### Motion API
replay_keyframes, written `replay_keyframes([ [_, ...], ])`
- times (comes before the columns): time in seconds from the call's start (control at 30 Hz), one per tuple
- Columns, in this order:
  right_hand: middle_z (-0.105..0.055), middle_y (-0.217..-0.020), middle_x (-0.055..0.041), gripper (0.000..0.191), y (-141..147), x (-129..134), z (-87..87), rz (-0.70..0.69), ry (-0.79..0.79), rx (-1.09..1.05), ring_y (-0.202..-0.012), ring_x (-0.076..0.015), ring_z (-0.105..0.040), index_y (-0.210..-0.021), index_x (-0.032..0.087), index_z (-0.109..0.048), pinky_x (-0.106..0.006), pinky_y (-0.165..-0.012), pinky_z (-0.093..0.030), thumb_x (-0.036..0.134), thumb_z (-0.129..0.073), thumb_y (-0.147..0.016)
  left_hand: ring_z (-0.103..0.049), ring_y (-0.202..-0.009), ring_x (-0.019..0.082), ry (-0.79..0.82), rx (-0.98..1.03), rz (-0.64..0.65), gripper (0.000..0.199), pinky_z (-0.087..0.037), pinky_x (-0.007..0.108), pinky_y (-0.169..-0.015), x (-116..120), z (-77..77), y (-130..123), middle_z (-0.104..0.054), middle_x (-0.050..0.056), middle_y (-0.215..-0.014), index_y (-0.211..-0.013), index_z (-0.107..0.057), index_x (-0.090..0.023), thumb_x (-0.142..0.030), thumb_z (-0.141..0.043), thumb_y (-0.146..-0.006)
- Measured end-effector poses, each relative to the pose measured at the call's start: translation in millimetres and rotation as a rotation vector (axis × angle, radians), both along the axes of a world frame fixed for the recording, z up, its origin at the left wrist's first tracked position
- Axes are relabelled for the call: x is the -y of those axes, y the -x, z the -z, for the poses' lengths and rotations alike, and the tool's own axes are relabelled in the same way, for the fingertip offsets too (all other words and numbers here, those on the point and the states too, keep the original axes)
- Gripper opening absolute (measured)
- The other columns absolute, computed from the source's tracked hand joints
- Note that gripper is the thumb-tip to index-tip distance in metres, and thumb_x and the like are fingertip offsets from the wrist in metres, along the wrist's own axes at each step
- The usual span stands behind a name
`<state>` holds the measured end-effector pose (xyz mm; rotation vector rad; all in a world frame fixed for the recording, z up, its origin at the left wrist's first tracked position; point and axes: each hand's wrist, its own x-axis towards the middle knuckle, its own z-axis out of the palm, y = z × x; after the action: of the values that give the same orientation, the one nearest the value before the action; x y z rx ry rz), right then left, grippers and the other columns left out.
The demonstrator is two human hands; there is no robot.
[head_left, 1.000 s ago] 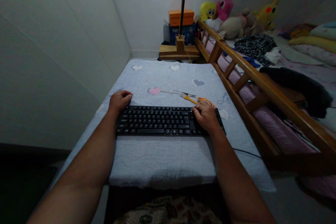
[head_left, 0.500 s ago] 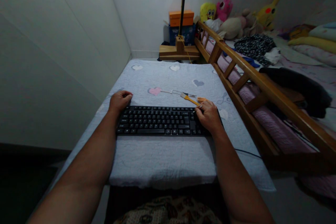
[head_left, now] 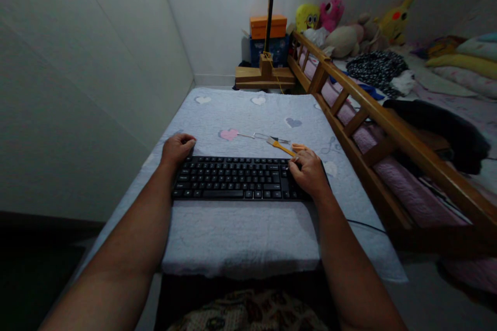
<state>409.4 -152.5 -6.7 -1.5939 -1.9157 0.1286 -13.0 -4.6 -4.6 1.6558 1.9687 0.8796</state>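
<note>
A black keyboard point(head_left: 229, 178) lies flat on the cloth-covered table point(head_left: 240, 232). By its upper left corner rests my left hand point(head_left: 177, 149), fingers curled together; what they hold, if anything, is hidden. My right hand point(head_left: 308, 170) lies over the keyboard's right part, its fingers drawn together, and I cannot make out anything inside them. Just behind the right hand are a brush point(head_left: 281, 147) with a yellow handle and a small orange item point(head_left: 298, 147). Thin metal tools point(head_left: 246, 135) lie behind the keyboard, near a pink heart on the cloth.
A wooden bed rail point(head_left: 361, 106) runs along the table's right side, with plush toys point(head_left: 344, 40) and clothes beyond it. Behind the table stands a wooden base point(head_left: 252, 77) with a dark pole, near an orange box point(head_left: 267, 27). A cable point(head_left: 367, 225) trails right.
</note>
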Motion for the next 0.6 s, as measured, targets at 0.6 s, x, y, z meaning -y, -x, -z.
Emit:
replay_keyframes([
  [0.6,-0.076,-0.09,-0.0085,0.022,2.9,3.3,-4.5,-0.032,0.004,-0.016,-0.122,-0.0348,-0.072,-0.078,0.027,-0.07,-0.056,-0.117,-0.053,0.018,-0.065,-0.097,-0.078,-0.101,0.03,-0.007,0.01,0.0,0.018,-0.061,0.037,-0.099,-3.4,5.8,3.3,-0.084,0.005,-0.093,-0.081,-0.08,-0.026,-0.037,-0.069,-0.072],
])
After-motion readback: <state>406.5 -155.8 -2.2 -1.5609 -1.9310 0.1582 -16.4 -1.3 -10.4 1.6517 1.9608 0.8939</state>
